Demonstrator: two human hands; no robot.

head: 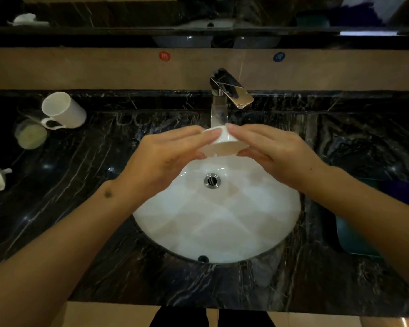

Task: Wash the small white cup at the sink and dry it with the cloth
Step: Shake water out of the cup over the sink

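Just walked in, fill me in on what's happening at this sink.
A person is holding a small white cup between the left hand and the right hand, tilted on its side over the white basin, right below the faucet. Water seems to be running onto it, so it is the washing stage. A white mug lies tipped on the dark counter to the left. No drying is underway yet.

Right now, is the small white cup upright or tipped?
Tipped. The small white cup, held between the left hand and right hand over the sink, shows its flat base toward the camera.
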